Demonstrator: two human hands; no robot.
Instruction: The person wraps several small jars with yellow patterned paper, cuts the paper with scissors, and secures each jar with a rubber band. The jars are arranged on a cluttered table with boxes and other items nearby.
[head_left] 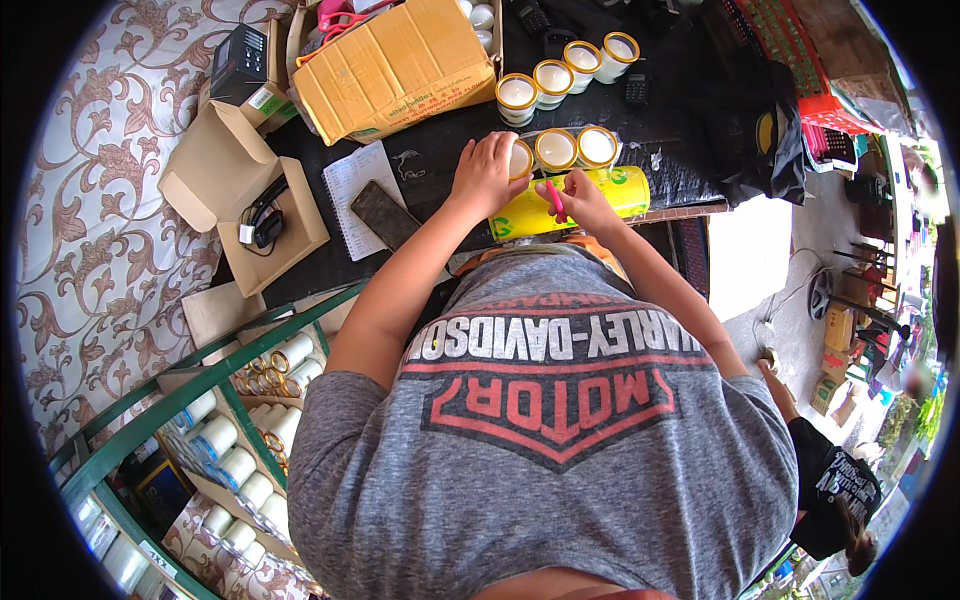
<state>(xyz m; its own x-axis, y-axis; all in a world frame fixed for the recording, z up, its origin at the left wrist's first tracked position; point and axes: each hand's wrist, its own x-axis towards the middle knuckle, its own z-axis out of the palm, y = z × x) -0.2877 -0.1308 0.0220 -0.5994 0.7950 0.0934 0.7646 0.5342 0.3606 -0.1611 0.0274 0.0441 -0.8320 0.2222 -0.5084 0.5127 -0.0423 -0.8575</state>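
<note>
My left hand [484, 172] is closed around the leftmost candle jar [519, 160] of a row of three. Beside it, the middle jar [556, 149] and the right jar [597, 147] hold white wax under gold rims, with clear plastic film around them. My right hand [584, 203] grips a small pink tool [556, 200] just in front of the row; its exact kind is hard to make out. Under that hand lies a yellow roll [625, 192] with green markings, along the table's near edge.
Behind the row stand several more candle jars [553, 77]. To the left are a cardboard box [395, 70], an open carton with a black cable [265, 225], a notebook [355, 190] and a phone [385, 215]. Shelves of white rolls [235, 465] stand lower left.
</note>
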